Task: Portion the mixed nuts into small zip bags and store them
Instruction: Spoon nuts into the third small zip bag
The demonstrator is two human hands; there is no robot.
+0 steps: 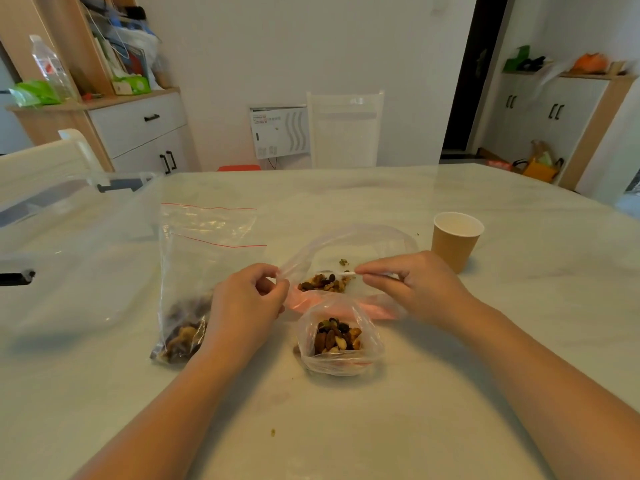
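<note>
A large clear bag (349, 237) lies open at the middle of the table with mixed nuts (325, 283) inside. My left hand (247, 303) pinches its near rim on the left and my right hand (412, 284) pinches the same rim on the right, holding the mouth wide. In front of it stands a small open zip bag (341, 342) holding nuts. To the left, a red-striped zip bag (187, 282) with nuts in its bottom lies flat, partly hidden behind my left wrist.
A brown paper cup (455, 240) stands to the right of my right hand. A clear plastic storage box (52, 216) sits at the table's left edge. A white chair (344, 129) stands behind the far edge. A few crumbs (273, 432) lie near the front.
</note>
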